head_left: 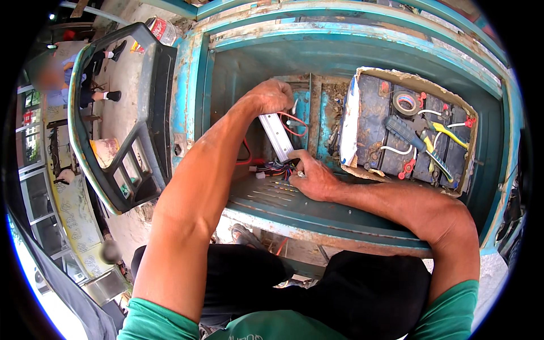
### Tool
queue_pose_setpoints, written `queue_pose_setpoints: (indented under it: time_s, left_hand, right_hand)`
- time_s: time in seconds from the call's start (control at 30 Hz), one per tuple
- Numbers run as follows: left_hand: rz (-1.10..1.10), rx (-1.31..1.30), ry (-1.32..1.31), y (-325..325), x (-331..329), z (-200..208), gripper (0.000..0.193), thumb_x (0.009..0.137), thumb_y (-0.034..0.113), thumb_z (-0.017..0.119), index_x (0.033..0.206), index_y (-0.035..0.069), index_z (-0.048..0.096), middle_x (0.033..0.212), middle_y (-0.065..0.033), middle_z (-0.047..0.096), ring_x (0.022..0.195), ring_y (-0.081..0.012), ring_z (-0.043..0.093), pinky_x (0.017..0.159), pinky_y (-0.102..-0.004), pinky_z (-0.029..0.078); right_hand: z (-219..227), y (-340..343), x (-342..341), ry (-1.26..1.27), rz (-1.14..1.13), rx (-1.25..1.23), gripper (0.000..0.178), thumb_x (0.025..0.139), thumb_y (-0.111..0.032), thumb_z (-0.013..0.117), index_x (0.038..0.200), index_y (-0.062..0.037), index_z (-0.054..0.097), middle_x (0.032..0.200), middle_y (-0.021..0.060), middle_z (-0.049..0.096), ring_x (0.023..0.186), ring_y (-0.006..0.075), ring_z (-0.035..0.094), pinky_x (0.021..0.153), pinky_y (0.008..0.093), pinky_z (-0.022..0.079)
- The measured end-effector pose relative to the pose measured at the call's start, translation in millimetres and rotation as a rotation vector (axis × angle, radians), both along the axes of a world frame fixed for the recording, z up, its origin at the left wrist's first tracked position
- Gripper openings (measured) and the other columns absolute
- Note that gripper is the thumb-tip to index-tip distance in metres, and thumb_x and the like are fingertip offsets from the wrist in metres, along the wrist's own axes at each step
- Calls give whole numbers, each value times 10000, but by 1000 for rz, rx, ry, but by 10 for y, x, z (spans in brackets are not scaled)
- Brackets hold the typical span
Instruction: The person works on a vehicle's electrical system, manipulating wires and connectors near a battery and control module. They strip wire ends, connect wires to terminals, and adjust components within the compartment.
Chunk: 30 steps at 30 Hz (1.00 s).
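A silver ribbed metal box (pixel 276 136), long and narrow, lies tilted inside the teal metal compartment (pixel 272 56). My left hand (pixel 273 96) is closed at its far end; the curled fingers hide what they grip. Red wire (pixel 294 126) loops out beside that hand. At the near end of the box, my right hand (pixel 316 177) has its fingers bent, with the index finger and thumb against the box. A bundle of coloured wires with connectors (pixel 276 169) comes out there, partly under my right fingers.
To the right, a torn carton (pixel 350 124) holds dark batteries (pixel 374 107), with a tape roll (pixel 406 103), a screwdriver (pixel 403 131) and yellow-handled pliers (pixel 450 133) on top. Several thin tools (pixel 272 194) lie near the front rim. A dark frame panel (pixel 158 107) stands left; a person (pixel 56 85) sits beyond.
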<state>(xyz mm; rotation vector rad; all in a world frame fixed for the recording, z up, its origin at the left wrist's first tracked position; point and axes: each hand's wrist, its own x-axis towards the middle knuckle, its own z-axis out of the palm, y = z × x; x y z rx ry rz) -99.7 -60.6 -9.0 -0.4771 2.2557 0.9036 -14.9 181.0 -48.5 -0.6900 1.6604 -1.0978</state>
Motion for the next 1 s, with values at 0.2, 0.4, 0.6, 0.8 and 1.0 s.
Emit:
queue_pose_setpoints:
  time_s: [0.2, 0.4, 0.6, 0.8, 1.0]
  left_hand:
    - [249, 99, 72, 68, 136, 149, 40, 747, 98, 658, 742, 59, 669, 721, -9, 646, 696, -120, 601, 665, -286, 495]
    - [168, 216, 63, 106, 218, 382, 51, 748, 112, 664, 734, 63, 665, 713, 7, 627, 689, -107, 579, 664, -269, 460]
    - [348, 180, 76, 85, 356, 405, 106, 761, 144, 667, 690, 66, 651, 710, 8, 631, 672, -103, 555, 639, -263, 425]
    - [29, -51, 16, 195, 492, 604, 174, 808, 198, 652, 731, 44, 674, 659, -36, 618, 646, -130, 542, 626, -324, 446]
    - [-158, -227, -90, 325, 691, 803, 240, 827, 251, 648, 875, 27, 717, 760, -130, 674, 729, -222, 613, 705, -383, 497]
  right_hand:
    - [105, -19, -88, 15, 99, 34, 638, 827, -256, 663, 1400, -81, 442, 1123, 276, 662, 1072, 447, 651, 959, 494, 499]
    - [72, -6, -66, 64, 124, 3, 573, 855, -201, 646, 1391, -96, 475, 1045, 223, 655, 1002, 400, 661, 910, 476, 502]
    - [172, -5, -133, 59, 198, -14, 628, 842, -278, 649, 1404, -72, 456, 1213, 292, 640, 1138, 429, 631, 996, 489, 483]
    - [113, -35, -76, -50, -10, 84, 616, 823, -268, 676, 1354, -26, 479, 1187, 276, 644, 1123, 415, 634, 1002, 467, 483]
    - [-15, -135, -197, -113, -129, 175, 682, 805, -212, 731, 1413, -21, 487, 881, 114, 673, 841, 230, 671, 796, 351, 532]
